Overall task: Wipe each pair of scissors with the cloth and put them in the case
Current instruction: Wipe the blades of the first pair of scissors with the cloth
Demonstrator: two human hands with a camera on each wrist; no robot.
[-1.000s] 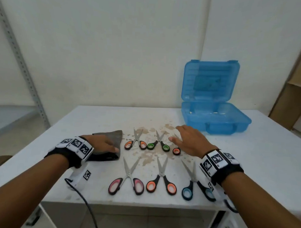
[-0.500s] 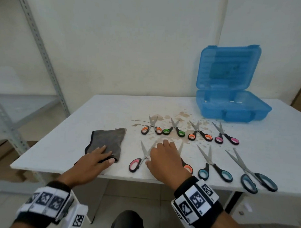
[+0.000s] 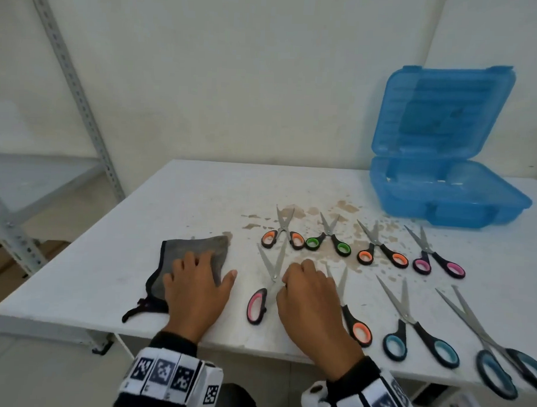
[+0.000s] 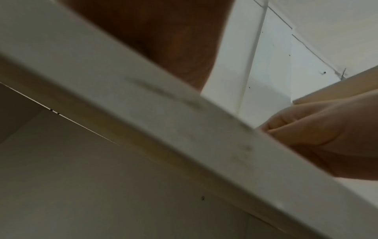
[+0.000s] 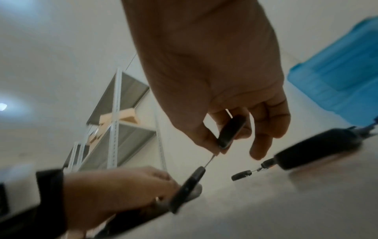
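A grey cloth (image 3: 195, 246) lies on the white table (image 3: 176, 200), and my left hand (image 3: 197, 286) rests flat on its near part. My right hand (image 3: 306, 296) is over the large pink-handled scissors (image 3: 257, 303) in the front row. In the right wrist view its thumb and fingers pinch one black handle of the pink-handled scissors (image 5: 231, 131), whose blades are spread open on the table. The open blue case (image 3: 443, 203) stands at the back right with its lid upright.
Three more large scissors lie in the front row: orange (image 3: 360, 331), blue (image 3: 420, 339), dark teal (image 3: 499, 360). The back row holds orange (image 3: 282, 237), green (image 3: 328, 242), orange (image 3: 381, 253) and pink (image 3: 438, 261) pairs among brown stains. A metal shelf frame (image 3: 82, 105) stands to the left.
My right hand came from the back row to the front pink-handled scissors and closed on a handle. My left hand slid further onto the cloth. The head view shifted left and back.
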